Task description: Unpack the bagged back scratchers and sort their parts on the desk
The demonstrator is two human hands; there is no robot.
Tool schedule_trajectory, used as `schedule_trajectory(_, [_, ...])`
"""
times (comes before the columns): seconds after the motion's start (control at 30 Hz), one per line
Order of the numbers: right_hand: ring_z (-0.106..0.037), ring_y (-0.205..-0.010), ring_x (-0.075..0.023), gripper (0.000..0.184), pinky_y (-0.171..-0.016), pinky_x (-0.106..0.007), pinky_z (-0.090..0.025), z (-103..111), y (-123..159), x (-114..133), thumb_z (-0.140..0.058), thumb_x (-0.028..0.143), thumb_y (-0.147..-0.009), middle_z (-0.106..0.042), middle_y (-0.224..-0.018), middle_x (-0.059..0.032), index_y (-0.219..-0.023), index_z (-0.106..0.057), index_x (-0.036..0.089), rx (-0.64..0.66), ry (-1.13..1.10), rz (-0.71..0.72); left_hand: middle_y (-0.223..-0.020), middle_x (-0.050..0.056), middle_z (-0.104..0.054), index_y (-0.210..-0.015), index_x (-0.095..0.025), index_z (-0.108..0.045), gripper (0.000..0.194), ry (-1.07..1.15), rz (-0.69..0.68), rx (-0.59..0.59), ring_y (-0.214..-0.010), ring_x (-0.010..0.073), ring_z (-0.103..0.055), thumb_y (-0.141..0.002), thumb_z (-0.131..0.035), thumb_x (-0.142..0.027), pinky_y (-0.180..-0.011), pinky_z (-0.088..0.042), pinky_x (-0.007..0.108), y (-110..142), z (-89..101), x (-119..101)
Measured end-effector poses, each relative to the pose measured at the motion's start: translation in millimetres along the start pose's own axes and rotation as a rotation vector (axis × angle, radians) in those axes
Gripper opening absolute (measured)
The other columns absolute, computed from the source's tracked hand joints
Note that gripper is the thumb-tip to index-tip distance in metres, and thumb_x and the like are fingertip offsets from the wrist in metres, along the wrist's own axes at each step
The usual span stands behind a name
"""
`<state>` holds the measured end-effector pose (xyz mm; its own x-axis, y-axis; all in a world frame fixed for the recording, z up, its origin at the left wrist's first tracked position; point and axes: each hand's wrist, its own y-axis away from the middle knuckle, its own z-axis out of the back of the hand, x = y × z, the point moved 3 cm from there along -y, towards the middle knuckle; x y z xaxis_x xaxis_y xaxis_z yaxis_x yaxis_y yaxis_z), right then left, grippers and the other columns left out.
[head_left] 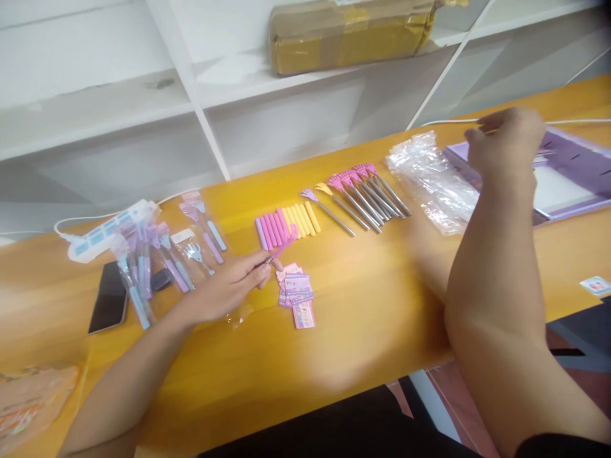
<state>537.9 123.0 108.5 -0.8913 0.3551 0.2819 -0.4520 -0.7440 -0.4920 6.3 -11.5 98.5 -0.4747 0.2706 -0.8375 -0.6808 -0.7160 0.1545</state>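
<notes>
My left hand (238, 283) is closed on a pink back scratcher (286, 245) with a curved head, held above a small pile of printed cards (296, 292). Just beyond lie short pink and yellow grip sleeves (286, 226) in a row. My right hand (508, 137) is raised at the near left part of a purple box (577, 156). Its fingers are curled, slightly blurred, and whatever they may hold is hidden. Several metal-rod back scratchers (365, 194) with pink, yellow and purple heads lie between the hands.
Bagged back scratchers (174, 251) lie at the left, by a power strip (112, 229) and a dark phone (109, 298). Clear plastic bags (434, 181) are heaped beside the purple box. Behind the table (372, 299) stand white shelves (210, 143) holding a taped cardboard package (353, 38).
</notes>
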Motion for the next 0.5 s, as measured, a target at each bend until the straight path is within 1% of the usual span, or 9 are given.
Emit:
schedule_trajectory(0.03, [-0.066, -0.092, -0.0203, 0.029, -0.086, -0.038, -0.047, 12, 6, 16, -0.064, 0.022, -0.107, -0.077, -0.11, -0.0222, -0.129, -0.078, 0.01, 0.109, -0.124, -0.039, -0.083, -0.001, -0.053, -0.098, -0.022, -0.057, 0.035, -0.021, -0.018, -0.038, -0.073, 0.0126, -0.049, -0.116, -0.039, -0.045, -0.069, -0.043, 0.029, 0, 0.4, -2])
schedule_trajectory(0.1, [-0.064, -0.082, -0.0136, 0.025, -0.079, -0.032, -0.046, 38, 24, 63, -0.072, 0.033, -0.104, -0.078, -0.103, -0.0128, -0.12, -0.08, 0.014, 0.307, -0.3, 0.068, -0.079, -0.003, -0.052, -0.103, -0.023, -0.058, 0.031, -0.08, -0.03, -0.132, -0.069, 0.0123, -0.049, -0.116, -0.04, -0.043, -0.067, -0.04, 0.029, 0, 1.5, -8])
schedule_trajectory(0.17, [-0.063, -0.08, -0.0098, 0.023, -0.077, -0.029, -0.044, 58, 55, 120, -0.077, 0.035, -0.1, -0.077, -0.094, -0.0069, -0.104, -0.08, 0.013, 0.49, -0.407, 0.333, -0.077, -0.004, -0.053, -0.113, -0.023, -0.058, 0.026, -0.139, -0.023, -0.224, -0.068, 0.0125, -0.051, -0.116, -0.04, -0.041, -0.067, -0.04, 0.028, 3, 2.0, -14])
schedule_trajectory(0.2, [-0.064, -0.081, -0.0089, 0.026, -0.076, -0.027, -0.043, 63, 76, 149, -0.076, 0.038, -0.099, -0.076, -0.091, -0.005, -0.101, -0.079, 0.012, 0.628, -0.489, 0.496, -0.076, -0.005, -0.054, -0.118, -0.023, -0.057, 0.024, -0.161, -0.018, -0.259, -0.068, 0.0126, -0.052, -0.116, -0.039, -0.04, -0.068, -0.041, 0.028, 4, 1.4, -17])
schedule_trajectory(0.27, [-0.061, -0.072, -0.0083, 0.032, -0.067, -0.024, -0.042, 68, 127, 201, -0.086, 0.045, -0.09, -0.073, -0.083, -0.001, -0.093, -0.077, 0.014, 0.944, -0.689, 0.826, -0.075, -0.006, -0.057, -0.125, -0.024, -0.05, 0.019, -0.192, -0.01, -0.311, -0.067, 0.0129, -0.055, -0.115, -0.04, -0.037, -0.068, -0.042, 0.029, 8, -1.5, -21])
schedule_trajectory(0.33, [-0.053, -0.062, -0.0074, 0.034, -0.058, -0.024, -0.037, 68, 177, 238, -0.086, 0.047, -0.09, -0.066, -0.073, 0.003, -0.086, -0.072, 0.016, 1.129, -0.876, 1.062, -0.078, -0.006, -0.061, -0.128, -0.024, -0.043, 0.017, -0.211, -0.017, -0.333, -0.068, 0.0136, -0.059, -0.113, -0.043, -0.033, -0.07, -0.044, 0.029, 12, -6.4, -23])
schedule_trajectory(0.37, [-0.048, -0.058, -0.0067, 0.035, -0.055, -0.024, -0.034, 66, 199, 251, -0.079, 0.046, -0.098, -0.06, -0.066, 0.0046, -0.082, -0.068, 0.017, 1.169, -0.956, 1.122, -0.081, -0.005, -0.064, -0.128, -0.025, -0.039, 0.018, -0.215, -0.029, -0.338, -0.071, 0.0142, -0.062, -0.112, -0.045, -0.031, -0.07, -0.046, 0.029, 13, -9.0, -22])
schedule_trajectory(0.43, [-0.041, -0.056, -0.0064, 0.041, -0.055, -0.024, -0.031, 62, 226, 267, -0.065, 0.042, -0.108, -0.051, -0.062, 0.0058, -0.076, -0.061, 0.017, 1.067, -1.149, 1.075, -0.091, -0.001, -0.069, -0.126, -0.026, -0.035, 0.022, -0.216, -0.056, -0.36, -0.076, 0.0154, -0.067, -0.109, -0.049, -0.028, -0.071, -0.048, 0.03, 15, -12.5, -20])
schedule_trajectory(0.5, [-0.037, -0.056, -0.0069, 0.043, -0.055, -0.025, -0.029, 59, 239, 271, -0.058, 0.038, -0.111, -0.044, -0.061, 0.006, -0.072, -0.056, 0.018, 0.936, -1.249, 0.999, -0.097, 0.002, -0.072, -0.127, -0.025, -0.033, 0.028, -0.232, -0.068, -0.406, -0.076, 0.0159, -0.069, -0.107, -0.052, -0.027, -0.07, -0.049, 0.031, 16, -11.9, -19])
